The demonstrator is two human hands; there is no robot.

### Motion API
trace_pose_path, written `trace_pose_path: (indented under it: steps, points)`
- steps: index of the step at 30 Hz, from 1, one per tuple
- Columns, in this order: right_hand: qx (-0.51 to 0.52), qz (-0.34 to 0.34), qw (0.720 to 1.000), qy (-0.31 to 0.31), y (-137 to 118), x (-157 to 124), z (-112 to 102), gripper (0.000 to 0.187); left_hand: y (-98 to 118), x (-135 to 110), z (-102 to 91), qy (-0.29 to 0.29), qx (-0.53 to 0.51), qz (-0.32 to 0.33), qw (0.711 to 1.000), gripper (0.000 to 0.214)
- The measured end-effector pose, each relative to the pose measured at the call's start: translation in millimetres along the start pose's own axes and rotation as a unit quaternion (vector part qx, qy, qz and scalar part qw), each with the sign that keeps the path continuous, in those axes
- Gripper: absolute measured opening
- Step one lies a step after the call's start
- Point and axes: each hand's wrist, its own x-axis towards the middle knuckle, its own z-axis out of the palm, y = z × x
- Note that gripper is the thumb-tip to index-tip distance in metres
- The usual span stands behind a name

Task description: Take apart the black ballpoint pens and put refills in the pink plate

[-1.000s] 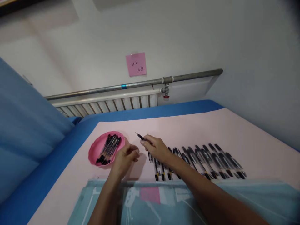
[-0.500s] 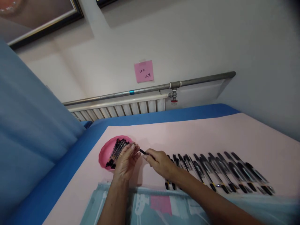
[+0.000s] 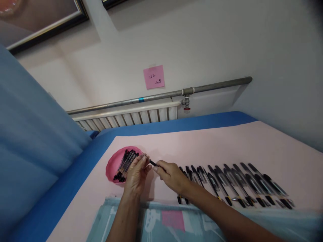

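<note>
Between my two hands runs a slim black pen, slanting down to the right. My left hand pinches its upper left end with thumb and fingertips. The other end sits in the closed fingers of my right hand. Just behind my left hand, a pink scalloped bowl holds several assembled pens, partly covered by that hand. To the right of my right hand lie rows of pen parts: black caps, clear barrels, and pieces with black and yellow ends. My right forearm hides some of them.
A pink sheet covers the blue-edged table. Light blue patterned cloth lies along the near edge. A blue curtain hangs at the left. Beyond the table are a white radiator, a metal pipe and a pink note.
The hands keep nearly the same grip, and the pen has shifted only very slightly between them. The camera view has moved a little.
</note>
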Motion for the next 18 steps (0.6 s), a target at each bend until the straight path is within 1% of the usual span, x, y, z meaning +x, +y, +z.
trace_pose_path:
  steps: [5, 8, 12, 16, 18]
  points:
    - [0.008, 0.011, 1.0, 0.016, -0.3, 1.5, 1.8, 0.025, -2.6, -2.8, 4.8, -0.01, -0.005, -0.016, 1.0, 0.024]
    - [-0.005, 0.016, 1.0, 0.018, -1.6, 1.6, 1.7, 0.025, -4.5, -3.0, 6.0, -0.005, -0.007, -0.02, 1.0, 0.023]
    - [-0.076, 0.02, 0.996, 0.029, -5.1, -1.0, 1.7, 0.02, -8.8, -2.7, 6.7, 0.007, -0.01, -0.021, 1.0, 0.022]
    - [-0.175, 0.027, 0.984, 0.023, -7.9, -4.5, 2.1, 0.019, -16.4, -3.2, 9.1, 0.023, -0.02, -0.019, 0.999, 0.022]
    - [-0.178, 0.037, 0.983, 0.024, -8.4, -5.0, 2.5, 0.019, -20.7, -3.2, 10.2, 0.03, -0.027, -0.017, 0.999, 0.022]
